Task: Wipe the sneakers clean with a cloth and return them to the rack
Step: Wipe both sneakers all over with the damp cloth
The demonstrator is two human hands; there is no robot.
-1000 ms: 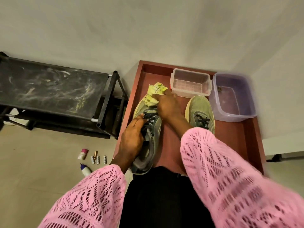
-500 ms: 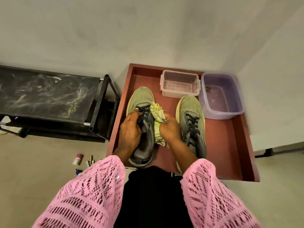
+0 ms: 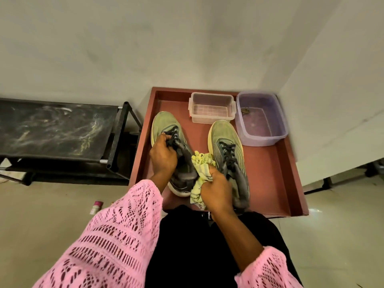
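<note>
Sleeves: pink openwork knit sleeves (image 3: 116,242) cover both forearms at 6 to 7 o'clock and at 5 o'clock, over dark clothing in the lap.
Right hand: the right hand (image 3: 217,193) sits just below centre at 6 o'clock, fingers curled tight round a bunched cloth.
Cloth: the yellow-green striped cloth (image 3: 202,170) is crumpled between the two shoes, pressed against the inner heel side of the left one; a tail hangs down under the fist.
Left hand: the left hand (image 3: 163,156) is at 9 o'clock from the cloth, fingers closed on the laces and tongue of the left sneaker.
Left sneaker: the left sneaker (image 3: 166,126), green with a dark grey heel, lies on the tray with its toe at 12 o'clock, heel towards the person.
Right sneaker: the right sneaker (image 3: 225,135) lies just beside it at 3 o'clock, toe also at 12; nobody holds it, though the right wrist overlaps its heel.
Tray: a red-brown tray (image 3: 276,183) with raised edges bears both shoes.
Clear box: a clear box (image 3: 212,108) stands at the tray's far edge, 12 o'clock, near the toes.
Purple tub: a purple tub (image 3: 261,118) stands just beside the box, at 1 o'clock.
Rack: a black rack (image 3: 56,129) with a scuffed dusty top stands on the floor at 9 o'clock, apart from the tray.
Floor: a small pink-capped bottle (image 3: 95,206) lies at 8 o'clock.
</note>
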